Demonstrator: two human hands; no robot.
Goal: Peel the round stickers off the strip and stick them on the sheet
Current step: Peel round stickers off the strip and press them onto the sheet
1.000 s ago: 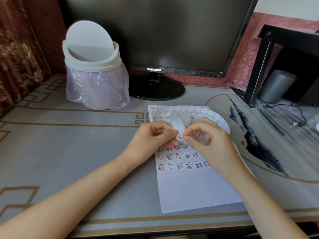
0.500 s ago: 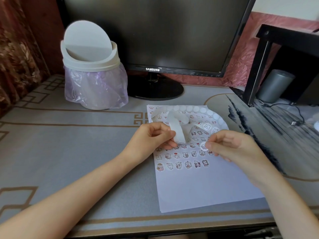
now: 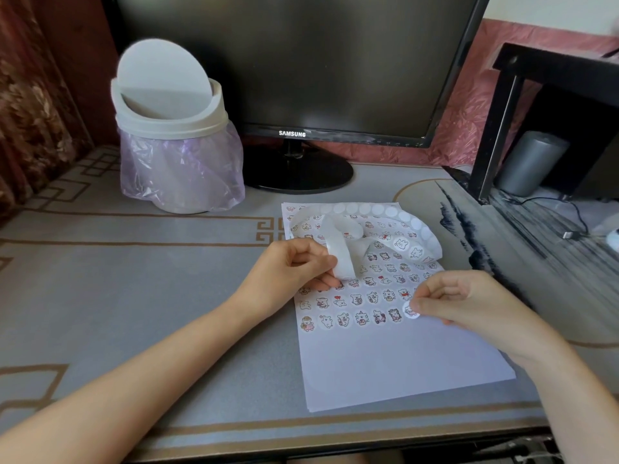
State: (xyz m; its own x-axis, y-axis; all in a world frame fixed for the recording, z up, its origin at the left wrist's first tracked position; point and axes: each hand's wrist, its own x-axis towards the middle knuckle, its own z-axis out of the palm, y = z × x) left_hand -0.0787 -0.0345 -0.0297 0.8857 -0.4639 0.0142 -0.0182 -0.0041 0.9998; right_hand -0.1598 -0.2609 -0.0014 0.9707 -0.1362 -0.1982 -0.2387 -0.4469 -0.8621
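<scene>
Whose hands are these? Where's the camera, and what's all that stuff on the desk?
No machine here: these are a person's two hands, filmed by a camera worn on their head, looking down. On the desk lies a white sheet with rows of little cartoon stickers. The left hand holds a curly white strip of stickers. The right hand pinches one round sticker by the end of the bottom row. Behind stand a small bin with a purple bag and a dark monitor.
</scene>
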